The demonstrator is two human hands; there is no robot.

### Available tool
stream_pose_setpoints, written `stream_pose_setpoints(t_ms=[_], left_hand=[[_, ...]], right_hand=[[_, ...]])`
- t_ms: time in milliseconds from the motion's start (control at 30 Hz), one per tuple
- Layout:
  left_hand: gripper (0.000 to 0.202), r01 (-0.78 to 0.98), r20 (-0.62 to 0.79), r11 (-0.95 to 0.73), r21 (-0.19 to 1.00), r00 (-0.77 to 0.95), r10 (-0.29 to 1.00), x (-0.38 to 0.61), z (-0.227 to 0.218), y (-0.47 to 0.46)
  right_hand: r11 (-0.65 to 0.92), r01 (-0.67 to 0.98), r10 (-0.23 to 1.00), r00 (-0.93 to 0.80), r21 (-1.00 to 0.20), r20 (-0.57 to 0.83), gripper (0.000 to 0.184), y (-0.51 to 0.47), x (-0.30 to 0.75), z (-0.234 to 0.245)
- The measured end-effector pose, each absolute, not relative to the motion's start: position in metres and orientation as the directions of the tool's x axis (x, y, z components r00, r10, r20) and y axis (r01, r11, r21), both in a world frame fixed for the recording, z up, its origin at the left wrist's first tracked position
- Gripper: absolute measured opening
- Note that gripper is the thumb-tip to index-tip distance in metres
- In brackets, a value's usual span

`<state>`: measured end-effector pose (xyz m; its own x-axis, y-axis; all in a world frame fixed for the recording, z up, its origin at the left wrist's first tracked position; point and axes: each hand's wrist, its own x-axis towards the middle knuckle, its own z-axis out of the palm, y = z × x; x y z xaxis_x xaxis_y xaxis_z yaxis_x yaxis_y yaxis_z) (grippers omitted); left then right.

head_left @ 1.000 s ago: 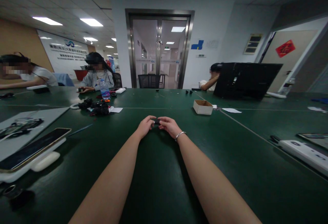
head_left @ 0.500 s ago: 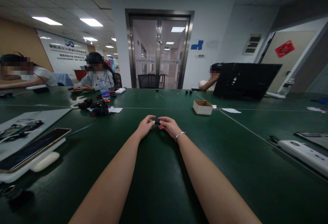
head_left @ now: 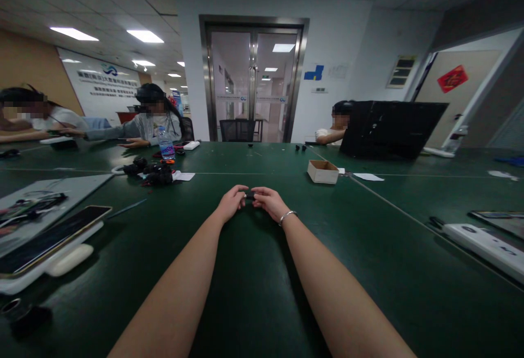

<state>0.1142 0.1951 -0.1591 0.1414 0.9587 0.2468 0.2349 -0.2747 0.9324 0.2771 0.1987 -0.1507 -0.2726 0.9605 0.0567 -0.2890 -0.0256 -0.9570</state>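
Observation:
Both my arms reach straight out over the dark green table (head_left: 254, 292). My left hand (head_left: 231, 202) and my right hand (head_left: 267, 201) meet at the table's middle, fingers curled and pinched together on a small black part (head_left: 249, 196) held between them. Most of that part is hidden by my fingertips. A silver bracelet (head_left: 287, 215) circles my right wrist.
A small cardboard box (head_left: 323, 171) sits beyond my right hand. A phone (head_left: 49, 238) on a white case lies at the left, black parts (head_left: 151, 171) and a water bottle (head_left: 166, 144) behind it. White devices (head_left: 483, 243) lie right. A black laptop (head_left: 388, 127) and three seated people are farther back.
My hands stay pinched on the small black part, almost still. The person at the back left has stretched an arm out to the left.

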Motion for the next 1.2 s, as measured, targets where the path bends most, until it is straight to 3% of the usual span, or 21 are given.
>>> stream_pose_setpoints(t_ms=[133, 567, 733, 1200], left_hand=[[0.035, 0.249, 0.294, -0.313, 0.916, 0.111, 0.949, 0.1140, -0.1584, 0.1950], [0.032, 0.199, 0.231, -0.258, 0.945, 0.149, 0.961, 0.1152, -0.1541, 0.1906], [0.033, 0.244, 0.285, -0.305, 0.921, 0.114, 0.952, 0.1149, -0.1532, 0.1907], [0.030, 0.238, 0.257, -0.281, 0.930, 0.125, 0.958, 0.1141, -0.1566, 0.1939]], right_hand=[[-0.029, -0.287, 0.962, -0.269, -0.958, 0.052, 0.020, 0.1987, 0.2773, -0.1503], [-0.030, -0.291, 0.963, -0.265, -0.956, 0.050, 0.019, 0.1981, 0.2774, -0.1493], [-0.029, -0.297, 0.964, -0.260, -0.954, 0.052, 0.020, 0.1983, 0.2771, -0.1499], [-0.026, -0.296, 0.964, -0.260, -0.955, 0.054, 0.020, 0.1974, 0.2767, -0.1486]])
